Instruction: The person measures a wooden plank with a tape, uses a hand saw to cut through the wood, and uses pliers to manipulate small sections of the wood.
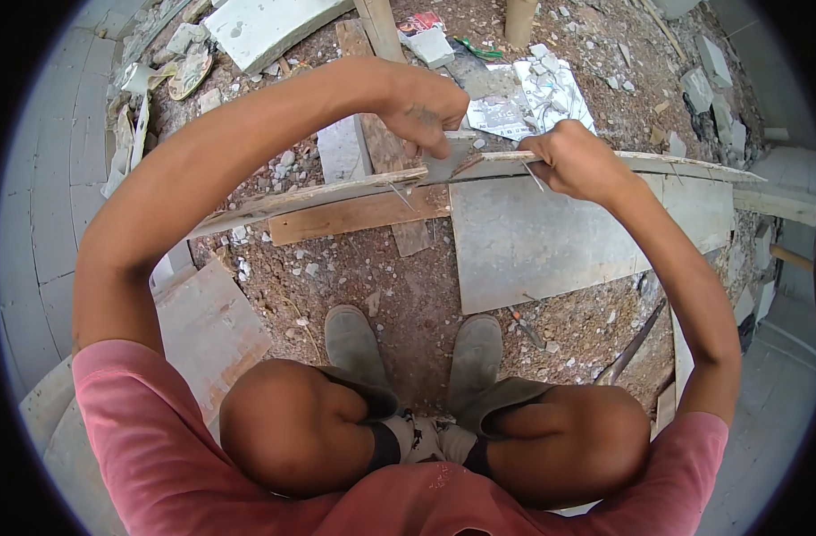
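Observation:
My left hand [426, 107] is closed, its fingers bent and the thumb pointing down beside a flat grey piece [445, 163]. Whatever lies inside those fingers is hidden. Across from it, my right hand [573, 163] has its fingers curled over the upper edge of a long, thin wooden board [671, 164], right beside a nail [534, 178] sticking out of it. A second narrow board [318, 195], whitish with a rough edge, runs off to the left and has another nail [401, 196]. Beneath them lie a brown plank [359, 217] and a grey flat panel [537, 246].
Rubble and dirt cover the ground around my boots [354, 344]. A white block [269, 31] lies at the far left, and wooden posts [520, 22] stand at the back. Printed paper [555, 94] is beyond my hands. A long dark tool [636, 344] rests at the right.

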`<state>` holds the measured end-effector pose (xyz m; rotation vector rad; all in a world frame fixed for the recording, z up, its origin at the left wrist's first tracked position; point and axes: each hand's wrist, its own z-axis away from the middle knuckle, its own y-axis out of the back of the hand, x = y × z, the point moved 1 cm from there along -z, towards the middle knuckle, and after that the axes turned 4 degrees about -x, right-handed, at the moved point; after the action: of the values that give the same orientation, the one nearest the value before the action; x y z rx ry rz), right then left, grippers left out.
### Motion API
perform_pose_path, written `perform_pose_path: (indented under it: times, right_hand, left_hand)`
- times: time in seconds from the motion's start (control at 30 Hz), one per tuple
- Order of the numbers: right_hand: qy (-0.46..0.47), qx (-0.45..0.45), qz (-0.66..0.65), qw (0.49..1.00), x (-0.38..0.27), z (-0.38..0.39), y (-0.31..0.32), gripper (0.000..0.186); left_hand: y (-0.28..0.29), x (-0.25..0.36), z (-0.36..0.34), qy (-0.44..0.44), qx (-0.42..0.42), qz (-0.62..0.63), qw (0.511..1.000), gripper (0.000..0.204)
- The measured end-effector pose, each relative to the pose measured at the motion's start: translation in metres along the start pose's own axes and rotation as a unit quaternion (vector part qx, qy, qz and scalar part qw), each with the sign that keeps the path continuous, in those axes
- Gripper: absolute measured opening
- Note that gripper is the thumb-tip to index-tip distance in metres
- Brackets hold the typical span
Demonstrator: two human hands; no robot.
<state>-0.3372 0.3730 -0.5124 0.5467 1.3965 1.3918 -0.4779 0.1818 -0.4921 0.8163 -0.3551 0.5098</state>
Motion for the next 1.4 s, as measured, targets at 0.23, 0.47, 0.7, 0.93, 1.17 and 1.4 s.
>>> perform_pose_path:
  times: [0.23,0.47,0.7,0.93,1.17,1.4]
  right_hand:
    - [-0.044,0.043,0.021,0.998,-0.037,0.041,-0.020,0.033]
    - [-0.028,0.095,0.041,0.994,-0.044,0.053,-0.029,0.039]
    - [-0.021,0.127,0.054,0.990,-0.048,0.063,-0.041,0.035]
    - [-0.012,0.166,0.075,0.983,-0.050,0.062,-0.039,0.018]
    - [-0.011,0.193,0.065,0.979,-0.056,0.063,-0.042,0.019]
    - [-0.005,0.191,0.082,0.978,-0.061,0.071,-0.049,0.014]
  left_hand:
    - [0.036,-0.067,-0.014,0.007,0.011,0.188,0.982,0.026]
    - [0.042,-0.178,-0.089,0.067,-0.052,0.312,0.946,0.036]
    - [0.049,-0.172,-0.107,-0.018,-0.021,0.236,0.971,0.046]
    - [-0.006,-0.115,-0.086,0.121,0.451,0.233,0.853,0.048]
    - [0.005,-0.146,-0.148,0.057,0.484,-0.135,0.862,0.050]
    - [-0.026,-0.189,-0.204,0.102,0.349,-0.207,0.908,0.052]
